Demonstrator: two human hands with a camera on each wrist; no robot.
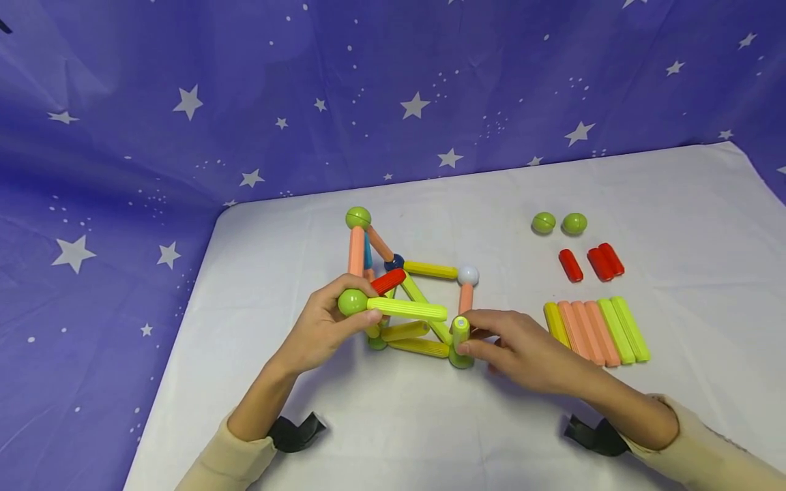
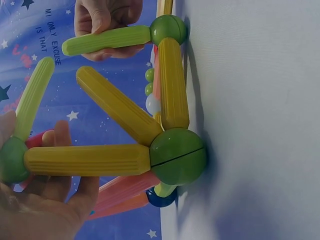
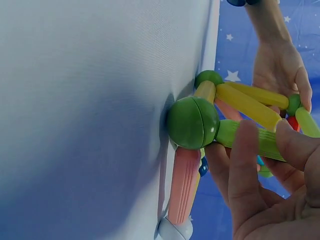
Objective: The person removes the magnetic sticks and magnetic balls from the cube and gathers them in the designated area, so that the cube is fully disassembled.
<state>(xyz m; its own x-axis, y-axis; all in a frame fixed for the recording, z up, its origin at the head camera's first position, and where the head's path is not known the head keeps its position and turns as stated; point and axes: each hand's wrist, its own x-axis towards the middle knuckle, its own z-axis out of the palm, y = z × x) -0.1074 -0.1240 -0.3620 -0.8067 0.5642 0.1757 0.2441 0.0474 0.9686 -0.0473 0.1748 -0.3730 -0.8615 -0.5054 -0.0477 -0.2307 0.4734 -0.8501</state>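
Note:
A frame of rods and balls stands on the white cloth. My left hand (image 1: 325,326) grips it around the upper green ball (image 1: 353,302), from which a lime rod (image 1: 408,309) points right with its far end free. My right hand (image 1: 522,349) pinches an upright lime rod (image 1: 460,329), which stands on the lower green ball (image 3: 193,123). A yellow rod (image 2: 90,160) joins the held ball to a bottom green ball (image 2: 178,156). Another yellow rod (image 2: 117,103) slants up from that bottom ball, its other end free. A red rod (image 1: 388,281) lies behind my left fingers.
Right of the frame, yellow, pink and lime rods (image 1: 597,332) lie in a row on the cloth (image 1: 399,423). Behind them are short red rods (image 1: 571,265) and two green balls (image 1: 574,224). A starry purple backdrop (image 1: 344,88) hangs behind the surface.

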